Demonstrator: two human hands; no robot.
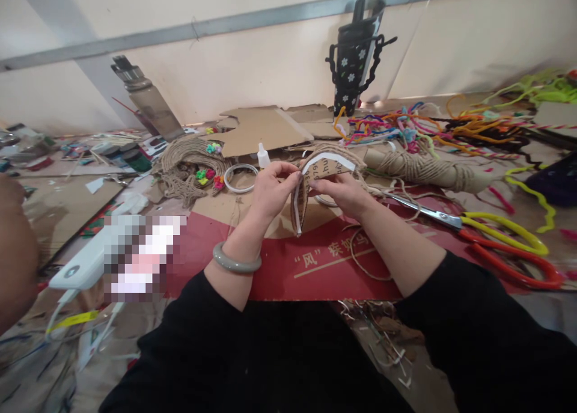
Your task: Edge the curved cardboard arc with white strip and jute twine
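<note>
Both my hands hold a curved cardboard piece (332, 165) with printed characters, a white strip along its edge and jute twine over its outer side. The fingers of my left hand (274, 190) pinch its left end, where a folded flap hangs down. Around the right part of the piece, my right hand (345, 192) is closed, with the thumb on the near side. A loose end of twine (360, 263) curls over the red cardboard sheet (279, 269) below. Behind my left hand stand a small white glue bottle (263, 156) and a white ring (240, 178).
Scissors (451, 219) with red and yellow handles lie at right, near a twine roll (419, 168) and colourful pipe cleaners (406, 127). A twine-covered piece with flowers (189, 160) lies at left. Bottle (151, 100) and black tumbler (354, 64) stand behind. Another person's arm (15, 256) is at far left.
</note>
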